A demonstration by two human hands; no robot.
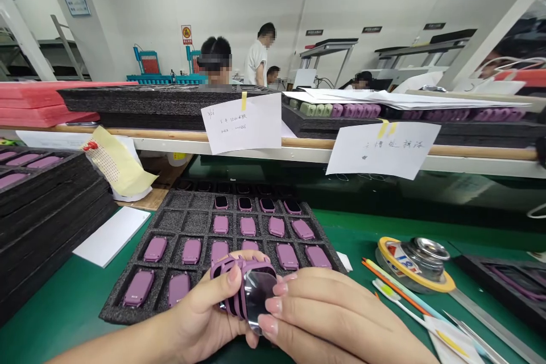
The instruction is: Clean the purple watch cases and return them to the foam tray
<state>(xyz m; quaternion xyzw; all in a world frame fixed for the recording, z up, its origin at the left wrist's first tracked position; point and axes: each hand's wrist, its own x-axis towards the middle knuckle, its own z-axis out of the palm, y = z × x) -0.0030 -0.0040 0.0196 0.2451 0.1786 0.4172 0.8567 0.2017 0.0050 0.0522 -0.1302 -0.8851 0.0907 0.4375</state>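
Note:
At the bottom centre my left hand (pixel 213 307) is wrapped round a stack of purple watch cases (pixel 230 290), thumb on top. A glossy dark screen piece (pixel 258 296) faces right at the end of the stack. The fingertips of my right hand (pixel 324 313) press on the right edge of this piece. Behind the hands lies a black foam tray (pixel 170 219), its compartments holding purple cases (pixel 191 250) back side up and a row with dark screens (pixel 245 203). Some compartments at its upper left hold nothing.
Stacked foam trays (pixel 42 227) stand at left, beside white paper (pixel 113 236). At right are a tape roll (pixel 384 261) with a metal-topped jar (pixel 426 256), brushes (pixel 388 290) and tweezers (pixel 469 333). A shelf (pixel 307 153) crosses behind; several people are beyond it.

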